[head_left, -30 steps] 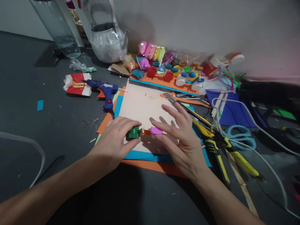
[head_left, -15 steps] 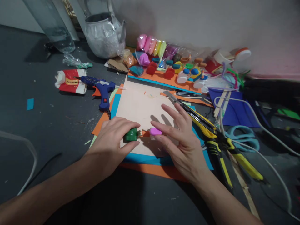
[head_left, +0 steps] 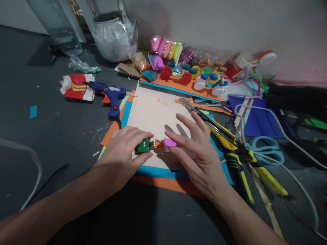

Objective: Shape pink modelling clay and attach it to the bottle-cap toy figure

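Between the thumb and fingers of my left hand [head_left: 125, 149] is a green bottle cap [head_left: 143, 146]. Pale stick ends [head_left: 153, 144] and a strip of orange sit just right of it, toward my other hand. My right hand [head_left: 198, 149] pinches a small piece with a purple oval top [head_left: 169, 142] and a whitish underside between index finger and thumb; its other fingers are spread. Both hands are low over a pale sheet [head_left: 148, 115] lying on blue and orange sheets. How the green and purple pieces are joined, if at all, I cannot tell.
A blue glue gun [head_left: 112, 95] rests left on a red-white packet [head_left: 78, 87]. A yellow utility knife [head_left: 214, 126], pliers [head_left: 240, 170] and blue scissors [head_left: 267, 149] lie right, crossed by a white cable. Behind stand a kettle [head_left: 112, 37] and colourful clay packs [head_left: 166, 47].
Both hands keep their hold and place on the green cap and the purple-topped piece. The whole view has shifted very slightly; nothing else differs visibly.
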A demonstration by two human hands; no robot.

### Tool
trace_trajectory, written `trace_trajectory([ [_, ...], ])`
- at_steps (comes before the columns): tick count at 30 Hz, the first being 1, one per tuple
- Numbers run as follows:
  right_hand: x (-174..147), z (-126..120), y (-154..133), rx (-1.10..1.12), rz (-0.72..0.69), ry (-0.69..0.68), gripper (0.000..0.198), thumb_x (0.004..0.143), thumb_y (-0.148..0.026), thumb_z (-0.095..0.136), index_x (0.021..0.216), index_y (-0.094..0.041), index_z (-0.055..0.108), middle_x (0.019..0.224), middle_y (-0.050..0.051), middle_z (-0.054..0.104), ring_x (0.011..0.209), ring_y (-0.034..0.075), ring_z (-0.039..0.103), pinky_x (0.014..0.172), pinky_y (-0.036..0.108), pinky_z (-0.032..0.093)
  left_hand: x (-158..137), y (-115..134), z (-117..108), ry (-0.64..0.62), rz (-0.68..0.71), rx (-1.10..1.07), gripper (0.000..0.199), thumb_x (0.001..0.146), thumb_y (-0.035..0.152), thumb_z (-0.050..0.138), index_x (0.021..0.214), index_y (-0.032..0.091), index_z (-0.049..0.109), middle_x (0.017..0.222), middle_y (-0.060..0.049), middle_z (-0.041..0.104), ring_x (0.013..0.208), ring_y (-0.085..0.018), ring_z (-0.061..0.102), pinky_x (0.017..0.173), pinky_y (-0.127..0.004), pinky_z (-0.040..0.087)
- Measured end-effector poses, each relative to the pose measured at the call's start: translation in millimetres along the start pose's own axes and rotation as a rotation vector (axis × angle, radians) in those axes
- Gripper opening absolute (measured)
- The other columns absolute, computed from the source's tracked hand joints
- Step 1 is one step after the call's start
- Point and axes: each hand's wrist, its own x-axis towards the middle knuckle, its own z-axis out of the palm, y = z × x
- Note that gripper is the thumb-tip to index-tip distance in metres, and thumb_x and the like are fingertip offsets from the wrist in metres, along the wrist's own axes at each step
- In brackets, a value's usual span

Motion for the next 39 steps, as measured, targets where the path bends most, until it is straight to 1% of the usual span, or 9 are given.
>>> trace_trajectory([
  [5, 0.4, 1.4, 0.5, 0.017, -0.010, -0.013, 0.029, 0.097, -0.031, 0.058, 0.124, -0.032, 0.066, 0.150, 0.006, 0.050, 0.150, 0.029, 0.025, 0.118, 0.062, 0.029, -0.1, 0.8, -1.7, -0.005, -0.006, 0.000, 0.026, 0.089, 0.026, 0.061, 0.115, 0.022, 0.065, 0.115, -0.007, 0.069, 0.112, -0.026, 0.057, 0.097, -0.044, 0.041],
  [8, 0.1, 0.5, 0.8, 0.032, -0.007, -0.015, 0.035, 0.095, -0.036, 0.059, 0.130, -0.029, 0.062, 0.148, 0.008, 0.052, 0.149, 0.029, 0.028, 0.117, 0.060, 0.031, 0.8, 0.5, -1.7, -0.009, -0.012, 0.002, 0.026, 0.090, 0.026, 0.060, 0.115, 0.022, 0.065, 0.115, -0.007, 0.069, 0.112, -0.026, 0.058, 0.096, -0.044, 0.041],
  [12, -2.3, -3.1, 0.9, -0.009, 0.000, -0.006, 0.037, 0.095, -0.035, 0.060, 0.132, -0.030, 0.059, 0.147, 0.008, 0.053, 0.148, 0.031, 0.029, 0.116, 0.062, 0.030, 0.4, 0.4, 0.0, -0.004, -0.002, 0.012, 0.028, 0.089, 0.028, 0.063, 0.116, 0.022, 0.064, 0.114, -0.007, 0.070, 0.111, -0.026, 0.059, 0.096, -0.044, 0.043],
  [15, -5.3, -5.3, -1.1, -0.063, -0.037, 0.011, 0.035, 0.096, -0.031, 0.057, 0.131, -0.029, 0.059, 0.147, 0.010, 0.052, 0.148, 0.032, 0.028, 0.115, 0.066, 0.027, -3.3, 2.9, -1.5, 0.084, 0.079, 0.070, 0.034, 0.091, 0.034, 0.062, 0.122, 0.019, 0.061, 0.120, -0.010, 0.068, 0.114, -0.027, 0.058, 0.098, -0.045, 0.042],
  [18, -8.1, -5.7, -5.1, -0.105, -0.066, 0.033, 0.033, 0.097, -0.025, 0.053, 0.129, -0.025, 0.059, 0.147, 0.012, 0.053, 0.148, 0.034, 0.028, 0.114, 0.070, 0.022, -5.8, 8.6, -7.0, 0.183, 0.202, 0.178, 0.032, 0.095, 0.030, 0.056, 0.124, 0.016, 0.060, 0.127, -0.012, 0.066, 0.123, -0.028, 0.053, 0.104, -0.047, 0.038],
  [21, -9.6, -4.7, -8.0, -0.146, -0.075, 0.054, 0.031, 0.097, -0.020, 0.051, 0.126, -0.025, 0.062, 0.145, 0.012, 0.054, 0.148, 0.033, 0.029, 0.115, 0.070, 0.019, -2.1, 15.5, -11.4, 0.207, 0.247, 0.257, 0.025, 0.096, 0.028, 0.054, 0.117, 0.020, 0.065, 0.124, -0.009, 0.069, 0.124, -0.029, 0.054, 0.106, -0.050, 0.036],
  [27, -8.6, -2.3, -7.2, -0.181, -0.082, 0.110, 0.027, 0.096, -0.018, 0.054, 0.120, -0.024, 0.066, 0.139, 0.011, 0.060, 0.145, 0.033, 0.035, 0.115, 0.068, 0.020, 12.4, 26.4, -7.8, 0.229, 0.288, 0.342, 0.021, 0.096, 0.031, 0.055, 0.108, 0.024, 0.071, 0.116, -0.005, 0.074, 0.121, -0.031, 0.057, 0.099, -0.053, 0.036],
  [34, -7.2, -2.4, -8.9, -0.170, -0.087, 0.114, 0.025, 0.095, -0.019, 0.057, 0.116, -0.025, 0.068, 0.136, 0.011, 0.063, 0.143, 0.033, 0.039, 0.114, 0.069, 0.023, 14.7, 28.7, -4.9, 0.219, 0.262, 0.304, 0.017, 0.095, 0.032, 0.057, 0.098, 0.027, 0.073, 0.109, -0.002, 0.077, 0.120, -0.030, 0.059, 0.099, -0.053, 0.033],
  [39, -6.7, -1.8, -9.7, -0.176, -0.081, 0.123, 0.023, 0.095, -0.018, 0.056, 0.115, -0.025, 0.067, 0.135, 0.010, 0.063, 0.143, 0.033, 0.039, 0.115, 0.068, 0.021, 15.1, 28.5, -5.3, 0.220, 0.254, 0.300, 0.018, 0.096, 0.035, 0.056, 0.099, 0.029, 0.073, 0.110, -0.001, 0.076, 0.121, -0.030, 0.058, 0.100, -0.053, 0.032],
])
